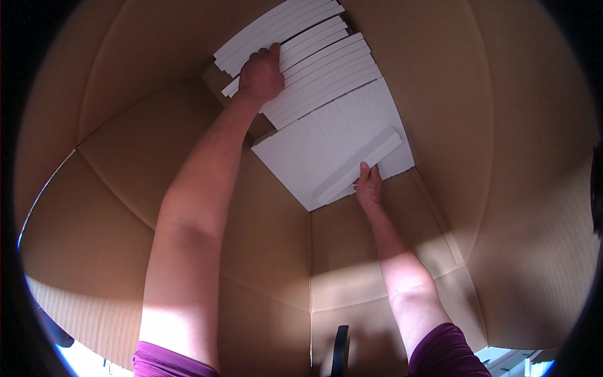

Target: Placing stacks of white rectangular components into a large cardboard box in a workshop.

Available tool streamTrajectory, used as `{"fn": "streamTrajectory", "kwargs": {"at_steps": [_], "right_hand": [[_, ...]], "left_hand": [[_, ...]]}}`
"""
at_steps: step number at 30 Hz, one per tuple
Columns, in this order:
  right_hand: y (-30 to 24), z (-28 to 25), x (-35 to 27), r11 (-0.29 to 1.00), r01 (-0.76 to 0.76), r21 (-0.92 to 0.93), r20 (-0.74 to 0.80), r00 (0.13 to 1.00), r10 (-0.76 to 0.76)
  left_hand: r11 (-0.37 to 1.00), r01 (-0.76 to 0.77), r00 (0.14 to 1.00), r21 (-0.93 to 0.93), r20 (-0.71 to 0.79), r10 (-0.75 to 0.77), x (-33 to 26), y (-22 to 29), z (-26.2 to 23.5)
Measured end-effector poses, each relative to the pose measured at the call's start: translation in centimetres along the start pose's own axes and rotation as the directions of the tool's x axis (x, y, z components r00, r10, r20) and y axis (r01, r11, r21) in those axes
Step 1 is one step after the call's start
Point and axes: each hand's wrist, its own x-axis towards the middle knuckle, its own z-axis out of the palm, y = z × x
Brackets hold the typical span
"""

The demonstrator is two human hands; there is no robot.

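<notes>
Box [188, 151]: white boards [326, 75] mostly stacked. My left hand [260, 75] presses flat on them; my right hand [367, 185] pinches one loose strip [361, 164], unplaced.

The left hand [260, 75] covers part of the stacked white boards [326, 69]; its palm is hidden. The right hand [368, 184] hides its fingertips under a loose white strip [358, 166]. Both purple sleeves [449, 352] are cut off by the lower edge.

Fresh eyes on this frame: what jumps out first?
White foam strips stacked at the bottom of a deep cardboard box, upper centre, bright against the brown walls. Both bare arms reach down in: the left hand presses on the stack, the right hand touches a loose strip lying across a white sheet.
</notes>
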Motion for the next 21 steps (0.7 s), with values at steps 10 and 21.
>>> {"fn": "streamTrajectory", "kwargs": {"at_steps": [10,21], "right_hand": [[-0.5,0.1,-0.4,1.000,-0.030,0.000,0.012,0.999,0.030],[0.4,0.7,-0.1,0.999,0.015,-0.036,-0.039,0.999,-0.016]], "left_hand": [[0.992,-0.052,0.996,-0.115,-0.079,0.043,-0.3,0.4,0.6],[0.997,-0.077,0.993,0.002,-0.086,0.077,0.6,1.1,1.9]]}}
